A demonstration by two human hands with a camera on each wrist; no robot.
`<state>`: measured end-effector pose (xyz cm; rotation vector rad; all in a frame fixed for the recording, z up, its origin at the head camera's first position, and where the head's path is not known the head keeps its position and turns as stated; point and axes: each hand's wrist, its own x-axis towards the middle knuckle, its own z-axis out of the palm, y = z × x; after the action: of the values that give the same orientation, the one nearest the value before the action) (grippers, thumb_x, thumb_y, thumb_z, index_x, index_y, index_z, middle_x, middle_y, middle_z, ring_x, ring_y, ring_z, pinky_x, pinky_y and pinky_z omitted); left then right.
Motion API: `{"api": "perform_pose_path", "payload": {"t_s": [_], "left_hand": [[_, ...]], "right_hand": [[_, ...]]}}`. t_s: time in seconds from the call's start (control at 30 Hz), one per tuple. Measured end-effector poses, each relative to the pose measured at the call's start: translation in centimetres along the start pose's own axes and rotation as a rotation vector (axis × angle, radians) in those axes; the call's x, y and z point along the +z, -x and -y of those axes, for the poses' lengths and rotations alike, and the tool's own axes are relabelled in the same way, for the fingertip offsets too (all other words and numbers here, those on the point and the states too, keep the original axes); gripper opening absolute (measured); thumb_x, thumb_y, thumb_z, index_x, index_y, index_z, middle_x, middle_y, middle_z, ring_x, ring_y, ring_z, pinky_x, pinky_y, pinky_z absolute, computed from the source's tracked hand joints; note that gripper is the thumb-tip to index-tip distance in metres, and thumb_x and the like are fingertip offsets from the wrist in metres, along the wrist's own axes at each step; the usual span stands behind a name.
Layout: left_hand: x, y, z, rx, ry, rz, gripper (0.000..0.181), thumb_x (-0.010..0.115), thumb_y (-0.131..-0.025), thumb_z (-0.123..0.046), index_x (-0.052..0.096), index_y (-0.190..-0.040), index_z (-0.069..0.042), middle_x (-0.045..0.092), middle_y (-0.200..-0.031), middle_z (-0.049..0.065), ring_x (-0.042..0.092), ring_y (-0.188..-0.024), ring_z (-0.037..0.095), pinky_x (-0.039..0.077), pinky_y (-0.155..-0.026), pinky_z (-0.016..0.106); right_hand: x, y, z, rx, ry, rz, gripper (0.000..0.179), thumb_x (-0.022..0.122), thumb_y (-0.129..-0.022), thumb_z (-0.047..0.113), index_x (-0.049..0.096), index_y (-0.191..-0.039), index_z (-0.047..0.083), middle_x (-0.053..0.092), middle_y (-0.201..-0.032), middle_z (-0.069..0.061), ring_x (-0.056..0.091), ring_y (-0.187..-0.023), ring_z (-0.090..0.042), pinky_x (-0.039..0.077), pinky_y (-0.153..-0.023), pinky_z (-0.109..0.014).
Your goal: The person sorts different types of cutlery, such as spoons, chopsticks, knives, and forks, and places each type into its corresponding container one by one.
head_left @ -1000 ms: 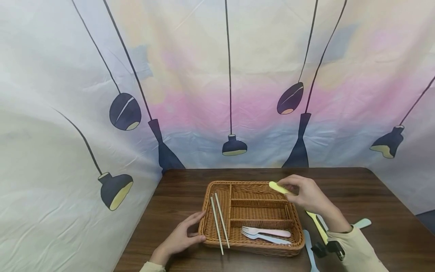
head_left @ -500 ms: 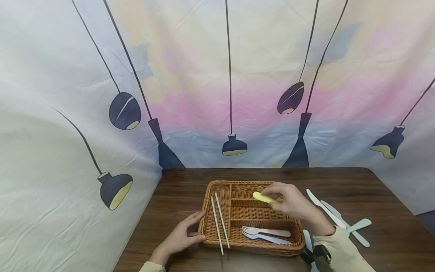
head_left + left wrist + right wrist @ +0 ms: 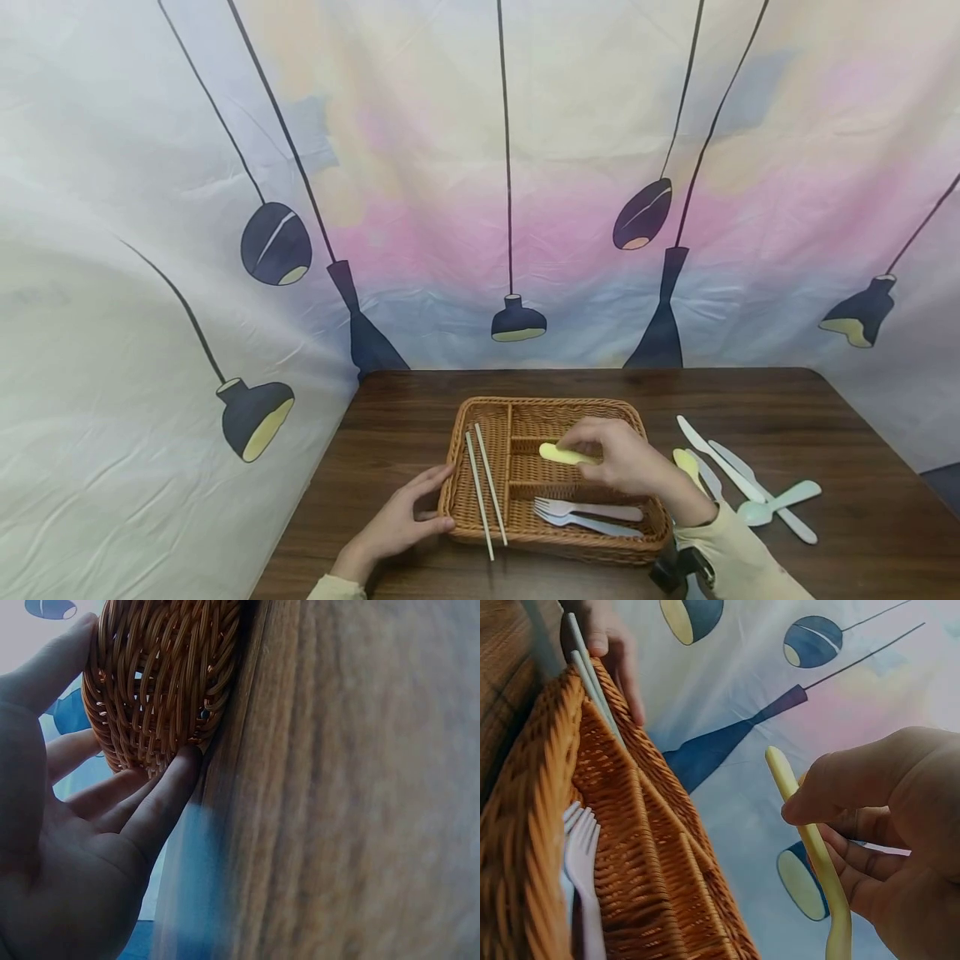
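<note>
A divided wicker basket (image 3: 558,552) stands on the dark wooden table. My left hand (image 3: 401,517) holds its left end, the thumb near the front corner; in the left wrist view, fingers (image 3: 161,799) touch the woven outer wall. My right hand (image 3: 618,457) is over the middle compartment and pinches a yellow piece of cutlery (image 3: 562,454) between thumb and fingers. In the right wrist view the yellow piece (image 3: 821,862) looks long and slightly bent; its kind is unclear. Two pale chopsticks (image 3: 480,492) lean in the left compartment. A pink fork (image 3: 592,510) and a light-blue fork (image 3: 596,526) lie in the front compartment.
Right of the basket lie a yellow spoon (image 3: 684,460), a green spoon (image 3: 757,512) and several pale knives (image 3: 720,458), some crossing. Another light-blue utensil lies partly hidden under the right wrist. A cloth printed with lamps (image 3: 517,321) hangs behind the table.
My right hand has moved left and toward me with the yellow piece, from above the basket's back right edge to over the middle compartment. The left hand stays in place.
</note>
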<state>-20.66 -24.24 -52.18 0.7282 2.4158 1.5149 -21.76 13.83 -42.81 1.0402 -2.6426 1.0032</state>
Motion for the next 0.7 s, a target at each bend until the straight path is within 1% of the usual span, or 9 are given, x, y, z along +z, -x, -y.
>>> {"api": "perform_pose_path", "payload": {"t_s": [0.2,0.3,0.37,0.43,0.57,0.7], "left_hand": [[0.0,-0.1,0.0,0.002,0.003,-0.002,0.077,0.075,-0.086,-0.017,0.035,-0.152,-0.012,0.024,-0.156,0.024,0.028,-0.139,0.048,0.056,-0.090,0.025],[0.0,-0.1,-0.1,0.000,0.002,-0.004,0.077,0.075,-0.086,-0.017,0.035,-0.152,-0.012,0.024,-0.156,0.024,0.028,-0.139,0.047,0.056,-0.090,0.024],[0.0,-0.1,-0.1,0.001,0.001,-0.005,0.077,0.075,-0.086,-0.017,0.035,-0.152,-0.011,0.023,-0.156,0.024,0.028,-0.139,0.047,0.056,-0.090,0.024],[0.0,-0.1,-0.1,0.000,0.000,-0.002,0.077,0.075,-0.086,-0.017,0.035,-0.152,-0.012,0.023,-0.157,0.024,0.028,-0.139,0.047,0.056,-0.090,0.025],[0.0,-0.1,0.0,-0.001,-0.001,0.003,0.077,0.075,-0.087,-0.017,0.034,-0.152,-0.012,0.023,-0.157,0.024,0.028,-0.139,0.048,0.056,-0.090,0.025],[0.0,0.0,0.0,-0.002,0.004,0.007,0.077,0.075,-0.087,-0.017,0.034,-0.152,-0.011,0.022,-0.157,0.024,0.028,-0.138,0.048,0.056,-0.090,0.026]], "right_hand": [[0.8,-0.2,-0.1,-0.038,-0.007,0.044,0.033,0.072,-0.082,0.006,0.072,-0.109,0.024,0.067,-0.106,0.011,0.058,-0.083,-0.004,0.047,-0.063,-0.018],[1.2,-0.4,-0.1,-0.079,-0.009,0.077,0.033,0.072,-0.083,0.006,0.071,-0.111,0.022,0.067,-0.106,0.010,0.059,-0.084,-0.005,0.050,-0.065,-0.020],[1.3,-0.4,-0.3,-0.097,-0.005,0.093,0.033,0.072,-0.084,0.008,0.071,-0.113,0.022,0.067,-0.107,0.009,0.062,-0.088,-0.008,0.053,-0.069,-0.022],[1.4,-0.4,-0.4,-0.112,0.001,0.092,0.032,0.073,-0.084,0.010,0.070,-0.114,0.022,0.068,-0.107,0.007,0.064,-0.090,-0.011,0.055,-0.072,-0.024],[1.3,-0.3,-0.5,-0.100,-0.013,0.068,0.030,0.074,-0.085,0.015,0.070,-0.113,0.024,0.069,-0.105,0.003,0.065,-0.091,-0.017,0.056,-0.072,-0.029],[1.2,-0.1,-0.5,-0.075,-0.021,0.052,0.027,0.074,-0.086,0.018,0.070,-0.112,0.024,0.069,-0.104,0.007,0.065,-0.089,-0.013,0.057,-0.071,-0.029]]}}
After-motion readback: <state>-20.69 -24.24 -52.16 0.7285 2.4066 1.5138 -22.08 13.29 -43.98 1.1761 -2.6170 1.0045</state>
